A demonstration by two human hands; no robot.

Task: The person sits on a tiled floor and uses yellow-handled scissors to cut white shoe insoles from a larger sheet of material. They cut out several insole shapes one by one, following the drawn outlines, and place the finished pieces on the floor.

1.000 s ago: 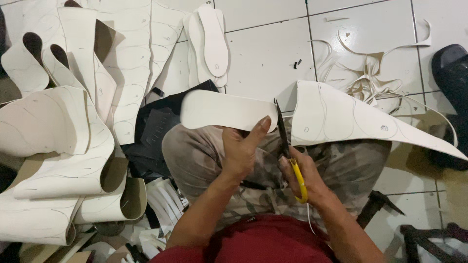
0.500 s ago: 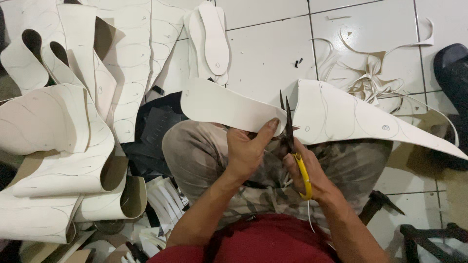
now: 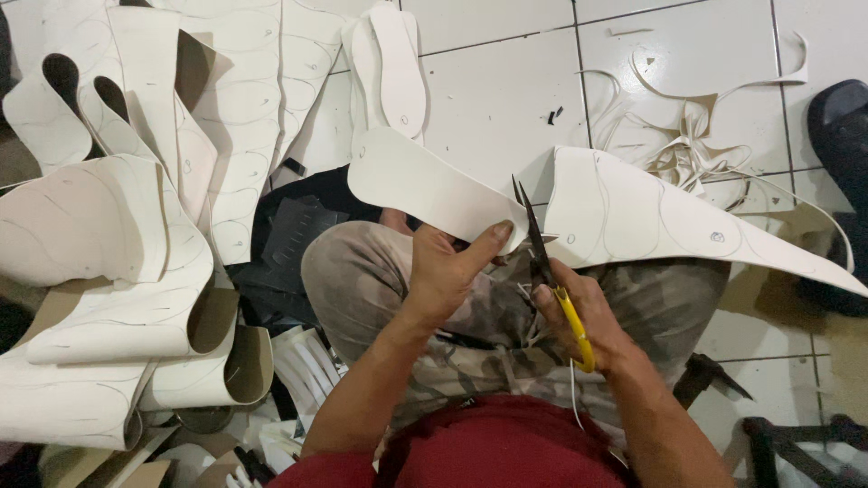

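A white sheet [image 3: 660,221] marked with curved outlines lies across my lap. My left hand [image 3: 448,271] pinches the sole-shaped piece [image 3: 425,185] at the sheet's left end, thumb on top near the cut. Wrapped around the yellow handles of a pair of scissors [image 3: 547,267], my right hand [image 3: 583,316] holds them upright. Their dark blades point away from me and sit in the gap between the sole-shaped piece and the rest of the sheet.
Curled white sheets with cut-out holes [image 3: 127,235] pile up at the left. Two cut soles [image 3: 393,63] lie on the tiled floor ahead. Thin offcut strips [image 3: 687,136] sit at the upper right, a dark shoe [image 3: 841,126] at the far right edge.
The scissors have advanced through the sheet, and the sole-shaped piece has swung left and up, widening the gap between it and the sheet.
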